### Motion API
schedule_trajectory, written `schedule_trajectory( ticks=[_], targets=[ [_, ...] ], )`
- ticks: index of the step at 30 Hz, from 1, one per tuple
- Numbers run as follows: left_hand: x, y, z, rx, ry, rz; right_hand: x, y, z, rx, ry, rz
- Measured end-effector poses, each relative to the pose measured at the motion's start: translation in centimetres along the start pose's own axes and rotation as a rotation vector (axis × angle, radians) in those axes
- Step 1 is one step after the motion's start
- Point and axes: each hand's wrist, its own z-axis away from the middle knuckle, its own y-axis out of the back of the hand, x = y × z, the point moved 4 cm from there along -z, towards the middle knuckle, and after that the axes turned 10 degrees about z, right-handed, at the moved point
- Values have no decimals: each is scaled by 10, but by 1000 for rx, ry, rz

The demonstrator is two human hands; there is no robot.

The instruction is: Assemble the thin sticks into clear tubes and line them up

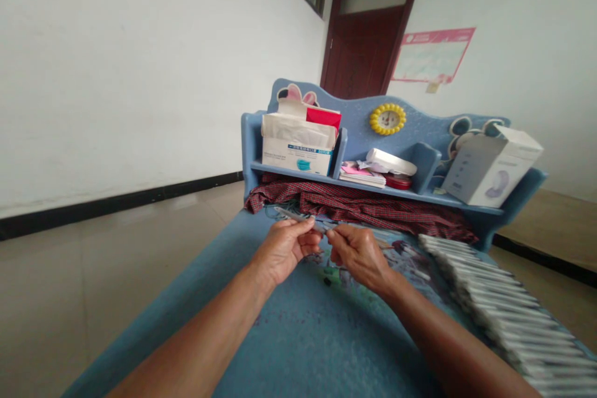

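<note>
With our left hand [285, 251] and right hand [358, 255] we pinch a slim grey strip [290, 216], its tip jutting leftward past our grip; it looks light and fairly stiff (perhaps slippery), best pinched near its middle.

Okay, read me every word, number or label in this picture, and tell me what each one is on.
"一次性 … 口罩": on the open mask box; the rest of its print is too blurred.
Too small or blurred to read: the lettering on the white box at the right, the pink-bordered poster, and the marks on the yellow flower-shaped dial.
</note>
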Motion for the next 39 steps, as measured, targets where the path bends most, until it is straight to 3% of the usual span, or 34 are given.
schedule_trajectory(
  ticks=[2,5,12,16,21,25,30,34,39],
  targets=[
    [0,0,0,6,-3,-7,4,-3,-1,-63,-62,-118],
    [0,0,1,13,-10,-20,7,-3,-2,-49,-71,-196],
    [0,-1,1,-6,1,-35,1,0,-1,-49,-53,-95],
    [0,-1,1,-1,-7,-41,1,1,-1,-39,-52,-104],
    [0,-1,2,5,-9,-49,3,-3,-1,-118,-87,-136],
    [-1,-1,2,-1,-10,-57,5,-2,-2,-58,-88,-166],
    [-2,-2,2,4,-3,-60,12,-8,-4,-98,-129,-175],
    [1,8,-5,78,-29,-19,18,-8,-3,-92,-144,-19],
    [13,36,-20,219,-42,107,12,-9,1,-106,-15,289]
  ],
)
